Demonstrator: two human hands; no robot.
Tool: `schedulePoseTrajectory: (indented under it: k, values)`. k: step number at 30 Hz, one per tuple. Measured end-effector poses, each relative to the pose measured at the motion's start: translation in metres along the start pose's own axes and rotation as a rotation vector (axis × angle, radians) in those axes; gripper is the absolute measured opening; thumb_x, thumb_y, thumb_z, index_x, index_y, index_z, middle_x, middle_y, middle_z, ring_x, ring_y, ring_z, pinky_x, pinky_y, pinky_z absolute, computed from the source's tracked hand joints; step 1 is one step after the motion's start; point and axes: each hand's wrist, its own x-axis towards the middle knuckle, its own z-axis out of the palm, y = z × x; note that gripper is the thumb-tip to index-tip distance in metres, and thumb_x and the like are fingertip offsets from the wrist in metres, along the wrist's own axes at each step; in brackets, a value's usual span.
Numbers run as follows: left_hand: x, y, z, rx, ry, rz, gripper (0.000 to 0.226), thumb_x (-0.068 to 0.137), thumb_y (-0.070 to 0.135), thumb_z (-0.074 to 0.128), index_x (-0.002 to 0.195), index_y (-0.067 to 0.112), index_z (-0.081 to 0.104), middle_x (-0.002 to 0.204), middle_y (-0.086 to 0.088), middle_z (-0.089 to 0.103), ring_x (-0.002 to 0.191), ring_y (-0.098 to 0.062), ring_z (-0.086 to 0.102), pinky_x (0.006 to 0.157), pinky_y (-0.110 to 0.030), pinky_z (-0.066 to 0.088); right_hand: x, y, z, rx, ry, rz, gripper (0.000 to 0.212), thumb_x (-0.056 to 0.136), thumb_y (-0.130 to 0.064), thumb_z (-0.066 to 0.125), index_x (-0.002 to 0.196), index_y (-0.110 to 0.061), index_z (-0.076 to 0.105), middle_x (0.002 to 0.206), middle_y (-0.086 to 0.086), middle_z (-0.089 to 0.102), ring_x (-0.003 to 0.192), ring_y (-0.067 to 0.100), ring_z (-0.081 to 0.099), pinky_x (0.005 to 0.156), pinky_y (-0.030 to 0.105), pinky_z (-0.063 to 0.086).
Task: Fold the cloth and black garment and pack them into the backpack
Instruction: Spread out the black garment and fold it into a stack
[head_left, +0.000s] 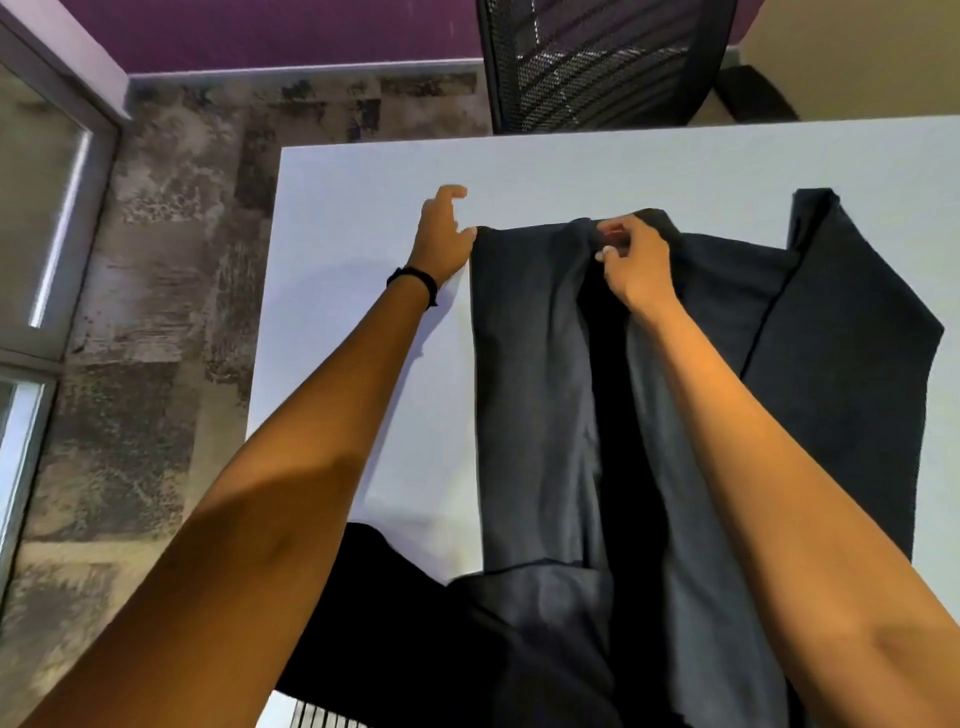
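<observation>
The black garment (535, 389) lies lengthwise on our white surface (363, 208), its far edge pinched in the grip of our right hand (631, 265). Our left hand (441, 239), grip loose and empty, touches its far left corner; a mesh chair (597, 62) stands beyond.

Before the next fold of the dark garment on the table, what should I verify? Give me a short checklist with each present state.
1. Right hand pinches the far edge of the dark garment: ok.
2. Left hand grips the far left corner: cannot tell; it touches there, fingers loosely curled.
3. Garment lies flat: not ok; a deep fold runs down the middle.
4. Bare table to the garment's left: ok.
5. The backpack is in view: not ok.
</observation>
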Motion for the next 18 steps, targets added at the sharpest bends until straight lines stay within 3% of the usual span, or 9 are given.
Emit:
schedulePoseTrajectory:
  k: [2,4,6,9,12,15,18]
  values:
    - [-0.006,-0.008,0.011,0.004,0.015,-0.111,0.039,0.095,0.013,0.049,0.132,0.005,0.040,0.134,-0.021,0.045,0.122,-0.032,0.048,0.103,-0.036,0.042,-0.004,0.009,0.006,0.003,0.005,0.117,0.012,0.088,-0.013,0.050,0.096,-0.011,0.059,0.102,0.014,0.066,0.090,0.026,0.065,0.082,0.038,0.055]
    - [-0.016,-0.013,0.022,-0.003,-0.017,-0.195,0.043,0.096,0.025,0.051,0.132,0.005,0.042,0.134,-0.017,0.049,0.121,-0.032,0.051,0.102,-0.039,0.044,-0.011,0.012,0.011,-0.002,-0.083,0.263,0.020,0.087,-0.031,0.058,0.089,-0.012,0.057,0.090,0.013,0.067,0.075,0.023,0.065,0.061,0.035,0.059]
    - [-0.025,-0.017,0.029,0.005,-0.033,-0.225,0.051,0.094,0.031,0.053,0.135,0.004,0.039,0.137,-0.014,0.047,0.124,-0.028,0.048,0.101,-0.031,0.040,-0.017,0.011,0.017,-0.055,-0.132,0.298,0.032,0.082,-0.041,0.063,0.092,-0.012,0.056,0.090,0.008,0.064,0.076,0.021,0.063,0.060,0.032,0.057]
    - [-0.029,-0.020,0.033,0.036,0.024,-0.203,0.045,0.092,0.028,0.057,0.125,0.000,0.047,0.125,-0.017,0.056,0.115,-0.029,0.053,0.091,-0.028,0.042,-0.019,0.012,0.021,-0.149,-0.084,0.247,0.023,0.082,-0.030,0.067,0.089,-0.012,0.054,0.088,0.004,0.060,0.081,0.021,0.058,0.077,0.034,0.050]
    - [-0.026,-0.019,0.031,0.063,0.161,-0.131,0.031,0.094,0.025,0.054,0.102,-0.005,0.059,0.101,-0.018,0.064,0.090,-0.028,0.059,0.078,-0.029,0.046,-0.021,0.007,0.020,-0.115,0.025,0.249,0.010,0.086,-0.016,0.063,0.091,-0.007,0.060,0.087,0.002,0.058,0.083,0.017,0.055,0.077,0.028,0.045]
    - [-0.031,-0.011,0.036,0.094,0.255,-0.062,0.019,0.097,0.024,0.049,0.094,0.007,0.055,0.087,-0.006,0.056,0.078,-0.015,0.050,0.063,-0.013,0.039,-0.031,0.003,0.017,-0.087,0.258,0.178,0.013,0.091,-0.015,0.055,0.099,-0.007,0.060,0.090,-0.001,0.059,0.081,0.013,0.054,0.073,0.024,0.040]
    - [-0.028,-0.008,0.043,0.034,0.239,-0.086,0.021,0.099,0.022,0.044,0.108,0.005,0.053,0.096,-0.006,0.058,0.081,-0.014,0.052,0.071,-0.020,0.045,-0.029,0.006,0.016,0.038,0.277,0.155,0.017,0.092,-0.006,0.049,0.106,-0.006,0.058,0.091,0.000,0.058,0.080,0.011,0.053,0.073,0.018,0.041]
